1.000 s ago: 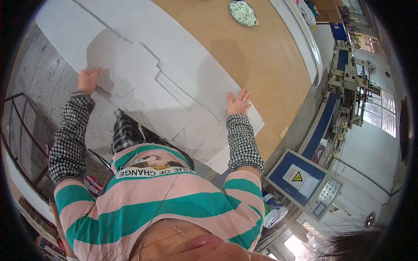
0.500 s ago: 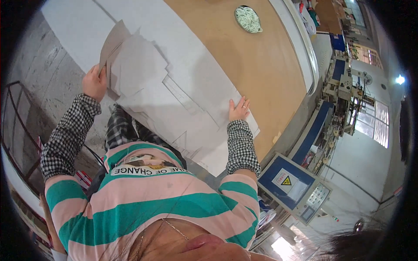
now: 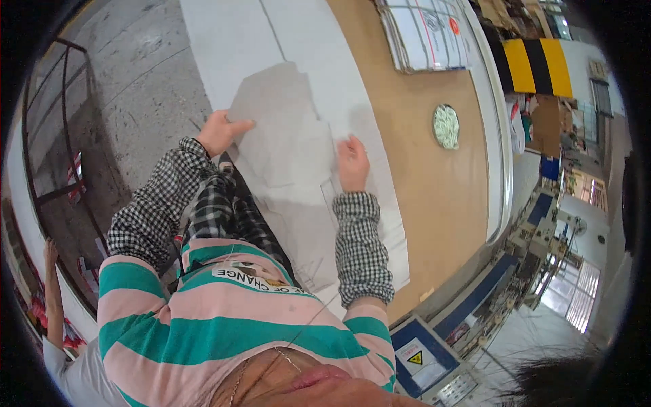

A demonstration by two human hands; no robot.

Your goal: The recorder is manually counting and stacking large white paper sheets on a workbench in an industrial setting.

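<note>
My left hand (image 3: 218, 133) is at the table's near-left edge, beside a pale grey sheet with a stepped outline (image 3: 274, 102). Its thumb stretches out over that sheet, apart from the other fingers, and nothing shows in its grip. Lines and cut shapes mark the large white paper (image 3: 380, 183) underneath. My right hand (image 3: 353, 163) hovers above the white paper near its right side, slightly blurred, fingers loosely bent and holding nothing visible. Both forearms wear black-and-white checked sleeves.
On the tan tabletop (image 3: 434, 224) stand a round dish of pale strips (image 3: 445, 127) and a strapped bundle of flat white packs (image 3: 424, 34). A metal rack (image 3: 64, 122) is at left. Machinery (image 3: 529, 237) lines the right. Another person's arm (image 3: 51, 298) shows at lower left.
My left hand has let go of the lifted grey-brown card, which no longer shows raised. My right hand has come up off the paper's right edge. The view has turned, revealing the bundle.
</note>
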